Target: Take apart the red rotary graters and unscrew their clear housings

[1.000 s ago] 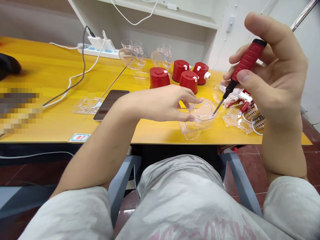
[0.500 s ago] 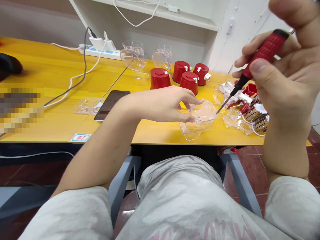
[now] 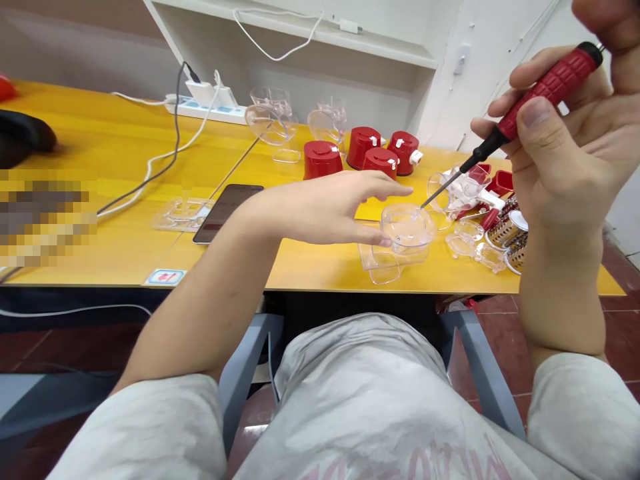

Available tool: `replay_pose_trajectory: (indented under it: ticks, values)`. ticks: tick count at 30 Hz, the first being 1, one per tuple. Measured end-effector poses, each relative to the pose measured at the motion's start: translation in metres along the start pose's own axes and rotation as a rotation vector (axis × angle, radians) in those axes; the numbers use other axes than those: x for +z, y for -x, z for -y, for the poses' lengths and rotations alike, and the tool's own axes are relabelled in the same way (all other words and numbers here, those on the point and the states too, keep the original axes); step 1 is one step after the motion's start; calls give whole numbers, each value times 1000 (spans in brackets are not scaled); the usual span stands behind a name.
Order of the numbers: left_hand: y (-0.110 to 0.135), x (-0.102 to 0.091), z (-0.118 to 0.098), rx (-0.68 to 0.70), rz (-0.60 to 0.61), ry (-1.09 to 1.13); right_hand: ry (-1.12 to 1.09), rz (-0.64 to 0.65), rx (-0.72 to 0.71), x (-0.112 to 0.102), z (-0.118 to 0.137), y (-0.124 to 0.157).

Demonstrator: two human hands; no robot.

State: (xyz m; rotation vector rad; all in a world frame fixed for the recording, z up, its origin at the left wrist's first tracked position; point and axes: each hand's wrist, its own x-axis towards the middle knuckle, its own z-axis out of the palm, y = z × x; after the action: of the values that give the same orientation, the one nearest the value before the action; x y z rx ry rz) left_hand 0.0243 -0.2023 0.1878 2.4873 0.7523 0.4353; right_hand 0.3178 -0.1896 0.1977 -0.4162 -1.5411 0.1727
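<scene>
My right hand (image 3: 570, 127), raised at the right, is closed round the red grip of a screwdriver (image 3: 543, 93). Its dark shaft slants down to the left, and the tip ends by the back rim of a clear plastic housing (image 3: 400, 257) with a round, bowl-like top. Over the left side of that housing reaches my left hand (image 3: 350, 210), fingers stretched and apart from the thumb. The thumb lies at the rim; whether it presses on it I cannot tell. The housing stands on the yellow table (image 3: 320, 270) near the front edge.
Several red cups (image 3: 321, 160) stand behind my left hand. Clear lids (image 3: 463, 243), grater drums (image 3: 515, 230) and red-and-white parts (image 3: 493, 197) lie at the right. A phone (image 3: 227, 210), a cable (image 3: 173, 157) and a power strip (image 3: 210, 110) are to the left; more clear housings (image 3: 273, 123) stand behind.
My left fingers have lifted off the rim of the housing and straightened. My right hand and the screwdriver have shifted slightly, with the tip now farther left along the back rim.
</scene>
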Motion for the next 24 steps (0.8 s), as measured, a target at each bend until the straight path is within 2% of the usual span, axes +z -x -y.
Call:
replay_pose_trajectory:
  ticks: [2,3,6,10,15,20,24]
  values:
    - [0,0,-3,16,-84,42,-55,-64,-179,5,-3,-2]
    - [-1,0,-5,20,-130,69,-63,-84,-221,8,-4,-3]
    - [-5,5,-6,1,-267,163,-45,-116,-199,16,-1,-5]
    - [-9,13,-3,-72,-391,302,-119,-164,-257,32,10,-1]
    - [-9,19,5,-51,-384,350,-149,-167,-207,46,16,8]
    - [-4,18,9,-64,-374,356,-107,-160,-209,37,-3,2]
    - [-3,18,8,-75,-378,370,-171,-163,-233,48,-9,1]
